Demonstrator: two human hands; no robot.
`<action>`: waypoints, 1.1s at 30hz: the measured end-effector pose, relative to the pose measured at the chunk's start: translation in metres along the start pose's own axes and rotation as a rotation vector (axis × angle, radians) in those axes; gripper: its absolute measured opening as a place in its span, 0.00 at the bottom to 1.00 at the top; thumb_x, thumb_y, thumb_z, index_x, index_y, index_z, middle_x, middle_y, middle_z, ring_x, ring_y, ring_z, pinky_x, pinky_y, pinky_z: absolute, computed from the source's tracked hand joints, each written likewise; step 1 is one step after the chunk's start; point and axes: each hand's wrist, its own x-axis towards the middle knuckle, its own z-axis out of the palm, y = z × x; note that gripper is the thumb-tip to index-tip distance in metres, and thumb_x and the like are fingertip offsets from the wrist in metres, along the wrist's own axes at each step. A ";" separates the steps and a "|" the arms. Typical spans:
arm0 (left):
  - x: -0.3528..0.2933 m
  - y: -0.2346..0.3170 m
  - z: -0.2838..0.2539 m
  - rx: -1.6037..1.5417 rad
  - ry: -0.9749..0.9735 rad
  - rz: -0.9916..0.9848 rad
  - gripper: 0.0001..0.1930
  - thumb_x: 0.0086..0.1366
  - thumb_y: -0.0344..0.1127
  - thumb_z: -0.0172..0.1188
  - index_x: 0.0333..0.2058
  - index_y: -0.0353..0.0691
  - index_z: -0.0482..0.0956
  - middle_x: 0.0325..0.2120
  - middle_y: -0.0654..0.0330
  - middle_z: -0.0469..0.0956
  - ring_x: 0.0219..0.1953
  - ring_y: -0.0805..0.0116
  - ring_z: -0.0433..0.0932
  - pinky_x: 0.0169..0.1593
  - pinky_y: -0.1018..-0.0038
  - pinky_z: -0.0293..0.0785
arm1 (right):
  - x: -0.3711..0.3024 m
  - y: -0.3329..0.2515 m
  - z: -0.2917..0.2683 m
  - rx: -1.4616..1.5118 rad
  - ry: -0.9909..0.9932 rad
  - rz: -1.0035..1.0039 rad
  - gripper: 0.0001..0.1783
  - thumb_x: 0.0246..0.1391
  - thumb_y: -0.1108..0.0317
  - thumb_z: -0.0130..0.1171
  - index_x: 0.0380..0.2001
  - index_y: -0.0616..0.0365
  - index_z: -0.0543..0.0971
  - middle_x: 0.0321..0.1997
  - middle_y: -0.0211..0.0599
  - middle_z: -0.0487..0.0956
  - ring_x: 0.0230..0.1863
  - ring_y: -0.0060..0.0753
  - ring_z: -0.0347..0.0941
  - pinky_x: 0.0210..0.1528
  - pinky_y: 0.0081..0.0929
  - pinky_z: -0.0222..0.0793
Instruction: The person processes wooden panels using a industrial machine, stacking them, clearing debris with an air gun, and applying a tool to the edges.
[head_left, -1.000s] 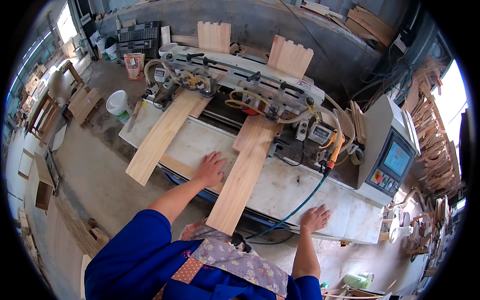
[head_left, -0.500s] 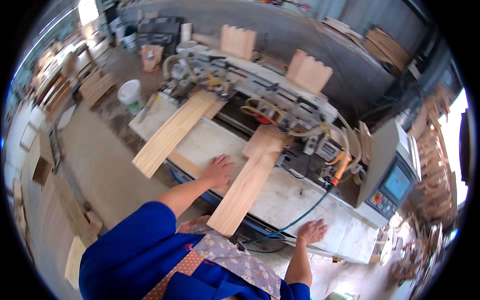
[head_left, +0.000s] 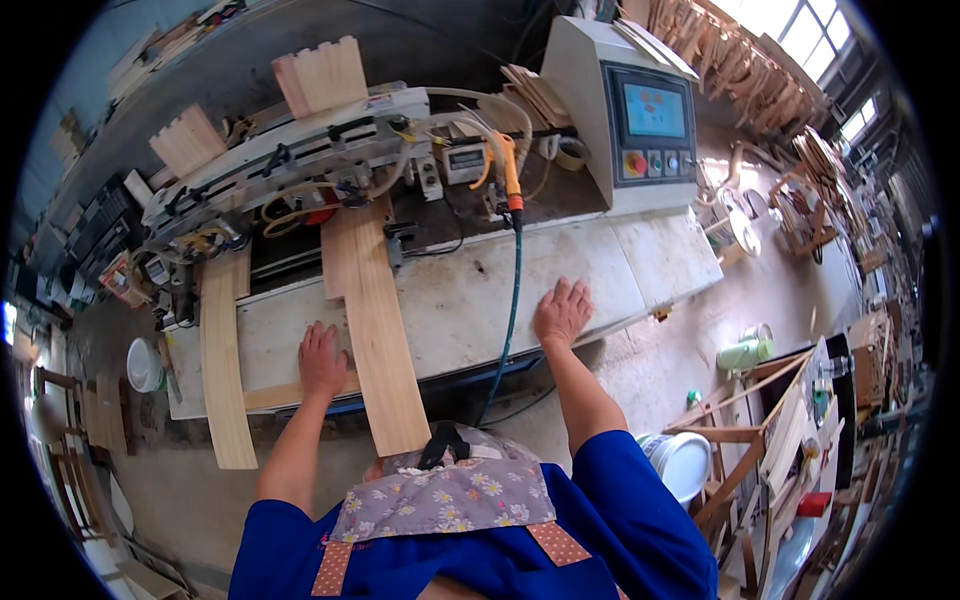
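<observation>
My left hand [head_left: 322,358] lies with fingers spread on the white worktop [head_left: 455,315], between two long pale boards. The nearer of these, a wooden board [head_left: 378,345], runs from under the machine [head_left: 290,165] out past the front edge toward my apron. Another wooden board [head_left: 222,365] sticks out in the same way farther left. Flat on the worktop's right part rests my right hand [head_left: 563,312], fingers apart and holding nothing. An orange air gun [head_left: 508,170] with a teal hose hangs between my right hand and the machine; the hose drops over the front edge.
A control cabinet [head_left: 645,120] with a lit screen and buttons stands at the back right. Cut boards with notched ends [head_left: 320,75] lean behind the machine. A white bucket [head_left: 145,365] is on the floor at left, a paint-type bucket [head_left: 675,462] and wooden frame [head_left: 750,440] at right.
The view has swung to the right, bringing the control cabinet and right-hand floor further in. Both hands stay on the worktop, and the boards keep their places in the machine.
</observation>
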 end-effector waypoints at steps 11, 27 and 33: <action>0.001 -0.005 0.001 0.033 0.017 0.071 0.31 0.56 0.36 0.60 0.60 0.43 0.65 0.65 0.48 0.59 0.68 0.47 0.54 0.67 0.53 0.53 | 0.000 -0.002 -0.003 0.020 0.031 0.019 0.26 0.56 0.57 0.52 0.58 0.47 0.70 0.68 0.49 0.61 0.71 0.52 0.52 0.70 0.53 0.44; 0.000 -0.007 0.006 -0.021 0.081 0.042 0.30 0.54 0.34 0.61 0.56 0.39 0.65 0.63 0.44 0.61 0.65 0.44 0.58 0.66 0.55 0.55 | 0.001 -0.002 -0.002 0.016 0.014 0.020 0.29 0.56 0.56 0.54 0.60 0.52 0.66 0.69 0.48 0.60 0.72 0.51 0.50 0.70 0.53 0.42; 0.001 -0.005 0.004 -0.034 0.083 0.054 0.30 0.53 0.34 0.62 0.56 0.39 0.66 0.63 0.45 0.61 0.65 0.45 0.59 0.67 0.55 0.55 | 0.004 0.000 -0.004 -0.013 -0.023 0.010 0.28 0.57 0.55 0.52 0.60 0.52 0.67 0.69 0.50 0.61 0.71 0.52 0.52 0.70 0.51 0.44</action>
